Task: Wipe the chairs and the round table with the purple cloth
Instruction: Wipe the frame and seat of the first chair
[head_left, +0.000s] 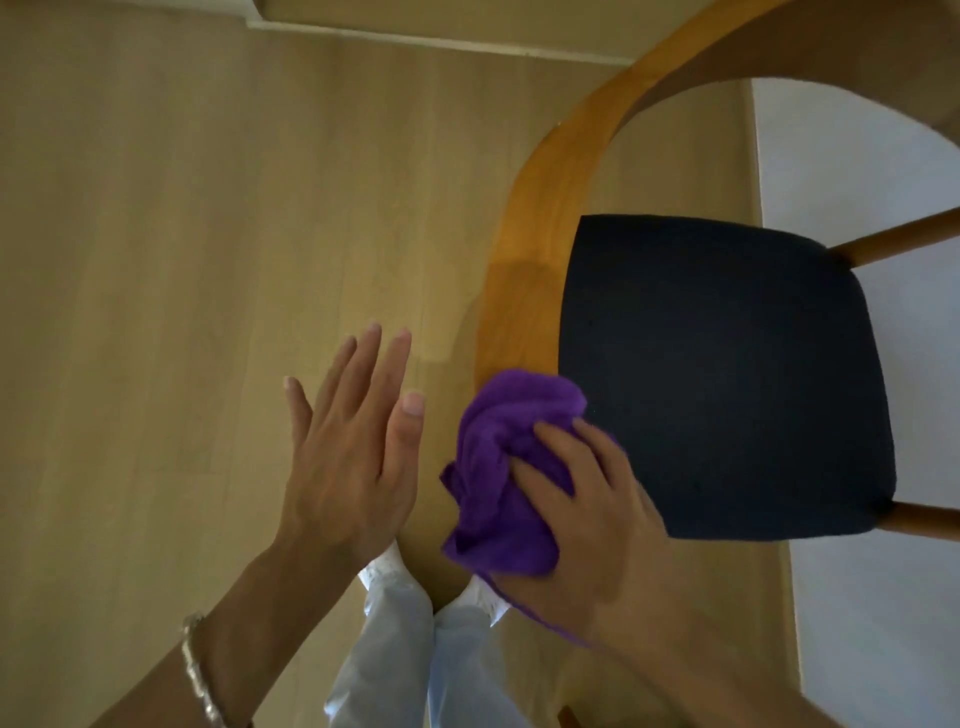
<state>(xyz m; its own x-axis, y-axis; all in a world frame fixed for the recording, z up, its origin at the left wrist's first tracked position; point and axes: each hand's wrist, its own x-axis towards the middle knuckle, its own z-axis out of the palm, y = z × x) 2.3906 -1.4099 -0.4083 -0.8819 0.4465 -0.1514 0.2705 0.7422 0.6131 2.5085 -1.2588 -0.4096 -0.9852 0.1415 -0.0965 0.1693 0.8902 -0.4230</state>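
Purple cloth (506, 467), gripped bunched by the right hand (587, 504), sits at the seat's (727, 374) left edge. The left hand (348, 457) is flat and empty. Apply even pressure along the backrest rail (540, 208).

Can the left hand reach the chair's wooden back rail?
Probably yes: the left hand is open and empty, and only floor shows between it and the wooden back rail.

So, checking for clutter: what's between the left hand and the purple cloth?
Only bare wood floor, in the head view; the left hand and purple cloth don't touch.
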